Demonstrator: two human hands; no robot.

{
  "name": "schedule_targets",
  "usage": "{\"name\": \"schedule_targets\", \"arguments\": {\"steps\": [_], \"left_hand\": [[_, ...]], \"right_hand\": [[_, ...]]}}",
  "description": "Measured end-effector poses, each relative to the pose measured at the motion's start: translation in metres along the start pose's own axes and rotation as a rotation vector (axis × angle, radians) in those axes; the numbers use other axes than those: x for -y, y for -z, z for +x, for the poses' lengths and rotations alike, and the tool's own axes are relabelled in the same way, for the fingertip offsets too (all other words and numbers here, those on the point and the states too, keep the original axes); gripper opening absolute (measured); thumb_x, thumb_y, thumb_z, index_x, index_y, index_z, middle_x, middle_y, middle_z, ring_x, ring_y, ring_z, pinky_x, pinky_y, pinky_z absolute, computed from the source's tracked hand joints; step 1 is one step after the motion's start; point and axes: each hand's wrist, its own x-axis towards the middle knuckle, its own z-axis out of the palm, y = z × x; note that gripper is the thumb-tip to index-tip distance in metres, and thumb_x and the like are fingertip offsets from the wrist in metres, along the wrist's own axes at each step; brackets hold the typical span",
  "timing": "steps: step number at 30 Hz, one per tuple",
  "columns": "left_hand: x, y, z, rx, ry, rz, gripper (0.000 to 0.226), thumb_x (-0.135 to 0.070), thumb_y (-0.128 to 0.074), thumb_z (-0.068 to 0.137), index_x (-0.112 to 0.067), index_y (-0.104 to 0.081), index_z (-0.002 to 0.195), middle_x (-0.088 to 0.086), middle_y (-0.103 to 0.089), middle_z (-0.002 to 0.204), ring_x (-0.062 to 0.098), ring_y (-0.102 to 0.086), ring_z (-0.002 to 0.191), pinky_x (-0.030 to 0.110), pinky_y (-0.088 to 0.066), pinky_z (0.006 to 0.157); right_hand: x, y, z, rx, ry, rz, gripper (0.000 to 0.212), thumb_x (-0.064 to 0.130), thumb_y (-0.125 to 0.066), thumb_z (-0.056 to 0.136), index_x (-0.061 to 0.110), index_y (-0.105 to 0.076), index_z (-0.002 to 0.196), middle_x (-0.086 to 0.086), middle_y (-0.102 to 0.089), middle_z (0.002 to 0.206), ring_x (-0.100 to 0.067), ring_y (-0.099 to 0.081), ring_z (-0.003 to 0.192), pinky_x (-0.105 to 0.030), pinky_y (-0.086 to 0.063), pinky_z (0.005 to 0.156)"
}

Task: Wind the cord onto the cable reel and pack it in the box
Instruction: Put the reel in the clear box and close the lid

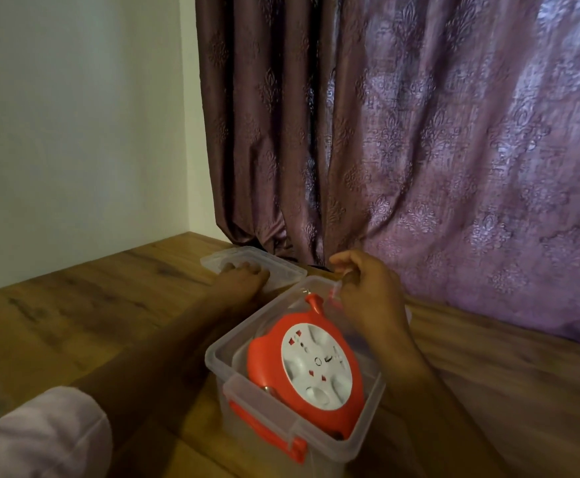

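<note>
The cable reel (311, 367) sits tilted in the box (219, 353), which stands on the table (75, 305) near its front edge. The lid (212, 262) lies behind the box (to its left, under the left hand (243, 274)), toward the table's back edge, where the curtain (419, 132) hangs.

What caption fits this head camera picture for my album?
Red cable reel sits in clear box; left hand rests on lid.
</note>
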Motion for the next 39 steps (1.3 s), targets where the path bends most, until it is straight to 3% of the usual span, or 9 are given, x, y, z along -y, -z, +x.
{"name": "schedule_targets", "arguments": {"steps": [5,11,14,20,24,29,31,35,39], "left_hand": [[0.014,0.094,-0.020,-0.600,0.214,-0.586,0.008,-0.003,-0.050,0.097,0.002,-0.056,0.099,0.021,-0.062,0.096,0.031,-0.056,0.084,0.033,-0.039,0.072],[0.008,0.234,-0.046,-1.019,0.143,-0.614,0.027,-0.024,-0.032,0.109,-0.009,-0.054,0.104,0.007,-0.055,0.092,0.017,-0.051,0.081,0.021,-0.038,0.064],[-0.001,0.268,-0.047,-0.979,0.151,-0.555,0.040,-0.029,-0.031,0.110,-0.001,-0.060,0.115,0.011,-0.062,0.103,0.013,-0.053,0.089,0.013,-0.041,0.073],[-0.018,0.292,-0.031,-0.785,0.219,-0.775,0.038,-0.028,-0.036,0.108,0.001,-0.059,0.120,0.016,-0.062,0.099,0.024,-0.060,0.088,0.038,-0.051,0.078],[-0.038,0.254,-0.012,-0.388,0.268,-0.742,0.029,-0.012,-0.043,0.101,0.001,-0.062,0.119,0.012,-0.064,0.085,0.028,-0.063,0.081,0.031,-0.051,0.065],[-0.070,0.158,-0.009,-0.063,0.294,-0.616,0.032,-0.010,-0.044,0.103,-0.001,-0.061,0.129,0.025,-0.060,0.135,0.038,-0.057,0.126,0.039,-0.044,0.103],[-0.078,0.137,-0.009,-0.006,0.231,-0.525,0.034,-0.021,-0.041,0.106,-0.003,-0.063,0.125,0.026,-0.061,0.133,0.039,-0.057,0.125,0.040,-0.043,0.102],[-0.085,0.115,-0.005,0.060,0.130,-0.389,0.048,-0.042,-0.036,0.107,-0.007,-0.062,0.127,0.025,-0.062,0.132,0.039,-0.057,0.123,0.043,-0.045,0.102],[-0.085,0.109,-0.001,0.106,0.074,-0.294,0.049,-0.047,-0.038,0.105,-0.012,-0.064,0.127,0.021,-0.062,0.132,0.038,-0.058,0.122,0.043,-0.045,0.099]], "right_hand": [[0.003,0.003,-0.001,-0.108,0.008,0.030,0.030,0.006,-0.050,0.091,0.022,-0.064,0.112,0.001,-0.068,0.111,-0.019,-0.062,0.101,-0.038,-0.052,0.087],[0.020,0.013,-0.001,-0.035,0.087,0.271,0.051,0.050,-0.045,0.097,0.029,-0.036,0.143,0.002,-0.050,0.142,-0.017,-0.053,0.122,-0.038,-0.046,0.097],[0.045,0.032,0.002,0.034,0.155,0.560,0.055,0.056,-0.037,0.096,0.034,-0.028,0.146,0.000,-0.050,0.141,-0.018,-0.065,0.104,-0.031,-0.056,0.077],[0.078,0.062,-0.001,0.047,0.297,0.823,0.043,0.032,-0.057,0.094,0.026,-0.040,0.133,-0.005,-0.067,0.114,-0.016,-0.071,0.083,-0.027,-0.056,0.054],[0.058,0.069,0.013,-0.098,0.104,0.603,0.012,0.027,-0.059,0.084,0.023,-0.061,0.095,-0.002,-0.067,0.075,-0.010,-0.061,0.048,-0.021,-0.042,0.039],[-0.004,0.067,0.029,0.143,-0.181,0.138,0.014,0.025,-0.060,0.087,0.017,-0.058,0.076,0.003,-0.053,0.035,-0.012,-0.048,0.028,-0.016,-0.032,0.032],[-0.022,0.062,0.031,0.197,-0.228,-0.033,0.017,0.029,-0.058,0.087,0.016,-0.056,0.076,0.002,-0.058,0.041,-0.017,-0.056,0.037,-0.020,-0.040,0.037],[-0.038,0.051,0.029,0.282,-0.258,-0.387,0.034,0.034,-0.052,0.089,0.011,-0.060,0.113,-0.020,-0.062,0.118,-0.035,-0.060,0.105,-0.036,-0.050,0.087],[-0.038,0.048,0.026,0.346,-0.246,-0.485,0.039,0.030,-0.047,0.093,0.007,-0.054,0.123,-0.022,-0.052,0.131,-0.037,-0.053,0.116,-0.035,-0.044,0.092]]}}
